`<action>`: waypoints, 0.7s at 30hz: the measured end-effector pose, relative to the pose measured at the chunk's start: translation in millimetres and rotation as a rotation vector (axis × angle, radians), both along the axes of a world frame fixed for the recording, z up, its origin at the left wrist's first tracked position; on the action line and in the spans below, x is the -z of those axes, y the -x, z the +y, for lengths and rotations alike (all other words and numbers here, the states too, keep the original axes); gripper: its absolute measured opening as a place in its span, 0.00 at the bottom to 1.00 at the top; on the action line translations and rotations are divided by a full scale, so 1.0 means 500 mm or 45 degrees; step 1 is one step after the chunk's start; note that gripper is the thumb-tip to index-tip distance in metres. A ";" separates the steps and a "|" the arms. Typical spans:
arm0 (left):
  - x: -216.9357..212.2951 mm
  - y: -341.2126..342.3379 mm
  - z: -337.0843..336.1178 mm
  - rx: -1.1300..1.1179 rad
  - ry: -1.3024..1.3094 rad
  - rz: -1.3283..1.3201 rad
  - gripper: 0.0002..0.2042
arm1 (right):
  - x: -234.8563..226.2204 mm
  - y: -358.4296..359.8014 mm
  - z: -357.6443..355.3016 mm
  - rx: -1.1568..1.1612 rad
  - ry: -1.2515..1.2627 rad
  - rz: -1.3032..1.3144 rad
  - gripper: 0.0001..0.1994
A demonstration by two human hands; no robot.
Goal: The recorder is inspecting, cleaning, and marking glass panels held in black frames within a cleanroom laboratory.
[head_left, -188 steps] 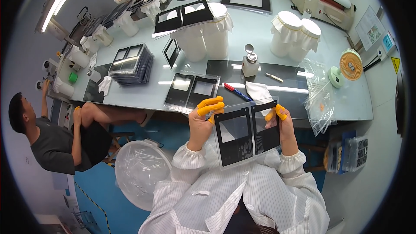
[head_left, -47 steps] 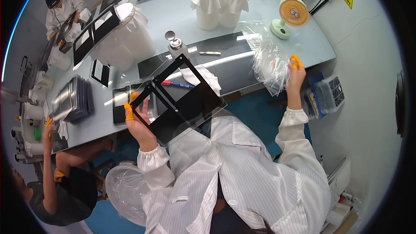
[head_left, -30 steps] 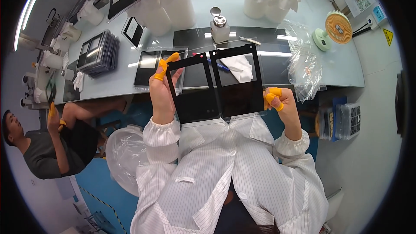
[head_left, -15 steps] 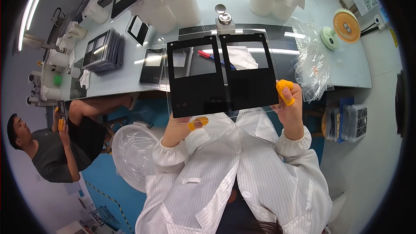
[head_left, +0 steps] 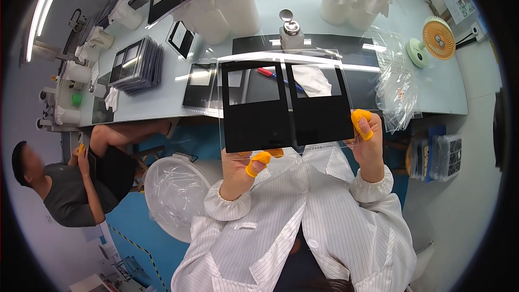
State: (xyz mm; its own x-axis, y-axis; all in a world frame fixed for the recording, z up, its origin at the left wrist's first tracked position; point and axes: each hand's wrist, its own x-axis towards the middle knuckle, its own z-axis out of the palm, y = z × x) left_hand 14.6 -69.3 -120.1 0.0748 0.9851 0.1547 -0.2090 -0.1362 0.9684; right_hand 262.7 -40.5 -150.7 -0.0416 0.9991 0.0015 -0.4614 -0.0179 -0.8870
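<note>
In front of my chest I hold a clear panel (head_left: 257, 130) with two black areas side by side, each with a see-through window. My right hand (head_left: 372, 143), with orange finger cots, grips its right edge near the lower corner. At the lower left edge, my left hand (head_left: 236, 176) has its thumb and fingers, also in orange cots, closed on the panel; some fingers are hidden behind it. Through the windows show a red-and-blue marker (head_left: 266, 72) and a white cloth (head_left: 313, 80) on the table.
A metal-topped bottle (head_left: 292, 38) stands behind the panel. To the left are a stack of similar panels (head_left: 135, 65) and cloth-covered white tubs (head_left: 238, 11). Plastic film (head_left: 397, 84) and a fan (head_left: 438, 38) lie right. A lined bin (head_left: 175, 197) and a seated person (head_left: 70, 189) are left.
The panel has come slightly lower and nearer to me. My left hand has shifted along its lower edge, its orange-tipped thumb now showing more. The seated person's hands have dropped. The view has shifted slightly.
</note>
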 end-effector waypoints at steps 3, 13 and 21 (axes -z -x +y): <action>-0.003 0.005 0.000 0.044 -0.068 -0.027 0.20 | 0.002 -0.003 0.003 -0.084 -0.014 0.040 0.14; 0.018 0.019 -0.009 0.031 -0.061 -0.058 0.19 | -0.010 0.010 -0.013 -0.003 0.057 -0.058 0.18; 0.006 0.019 -0.001 0.060 -0.069 -0.032 0.16 | -0.007 0.006 -0.006 0.005 -0.053 -0.165 0.17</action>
